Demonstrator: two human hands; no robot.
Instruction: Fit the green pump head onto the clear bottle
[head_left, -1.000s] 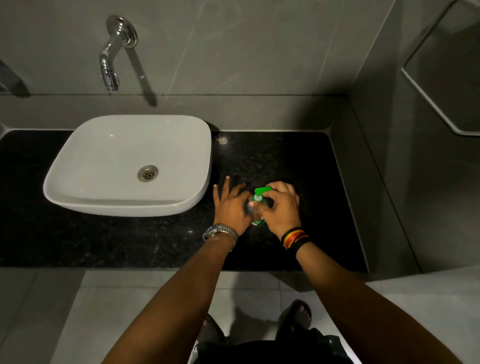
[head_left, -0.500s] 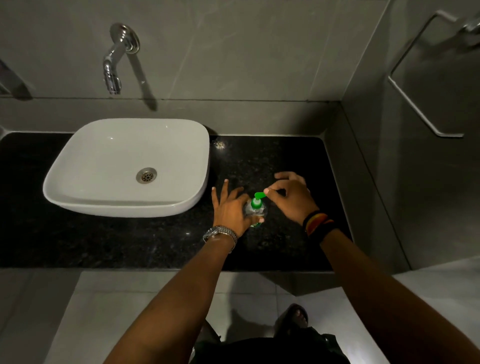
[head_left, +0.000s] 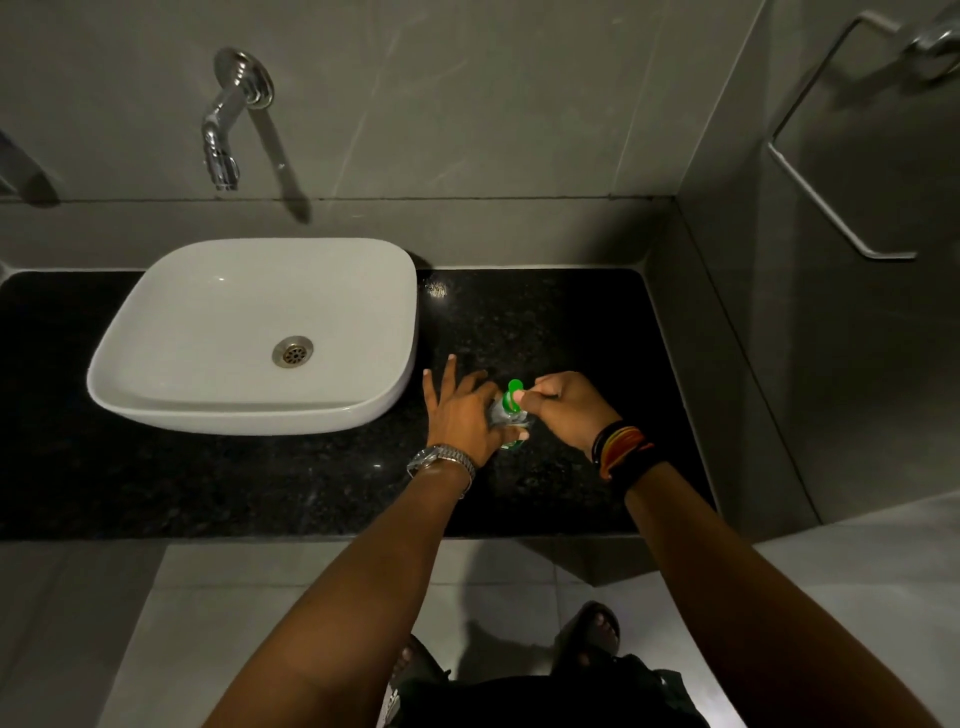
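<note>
Both hands on the bottle, black counter (head_left: 545, 322).
My left hand (head_left: 462, 415) wraps the clear bottle (head_left: 503, 415), mostly hiding it; right hand (head_left: 566, 410) fingertips pinch the green pump head (head_left: 514, 387).

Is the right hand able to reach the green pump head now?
Probably yes: the right hand is already at the pump head, its fingertips on it. The left hand holds the bottle from the other side.
</note>
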